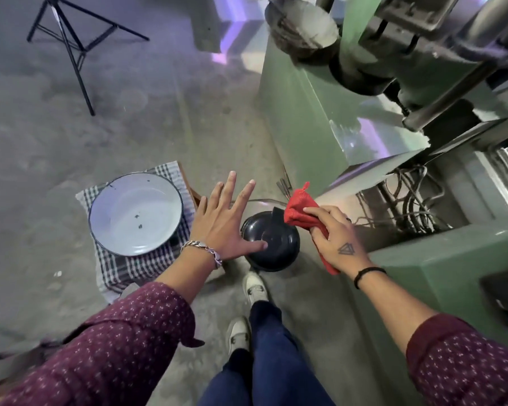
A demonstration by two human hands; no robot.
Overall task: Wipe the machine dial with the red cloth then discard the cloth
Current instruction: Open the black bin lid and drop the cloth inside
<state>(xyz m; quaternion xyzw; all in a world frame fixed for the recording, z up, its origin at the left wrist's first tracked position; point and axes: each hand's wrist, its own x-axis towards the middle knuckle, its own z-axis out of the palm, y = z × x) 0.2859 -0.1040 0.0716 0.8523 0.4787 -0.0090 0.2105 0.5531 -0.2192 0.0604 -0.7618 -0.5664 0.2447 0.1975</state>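
My right hand [336,241] grips the red cloth [301,212], bunched, with one end poking up and another hanging below my palm. It hovers just right of a round black bin [276,247] on the floor, whose lid flap looks tilted up at the far side. My left hand [220,221] is spread flat with fingers apart, holding nothing, and its thumb reaches over the bin's left rim. The green machine [302,118] rises at the right; I cannot make out its dial.
A white enamel basin [135,213] sits on a checked cloth [129,268] over a low stool, left of the bin. A black tripod [68,42] stands at the far left. Cables [408,200] hang inside the machine's open base. My feet [254,288] stand just before the bin.
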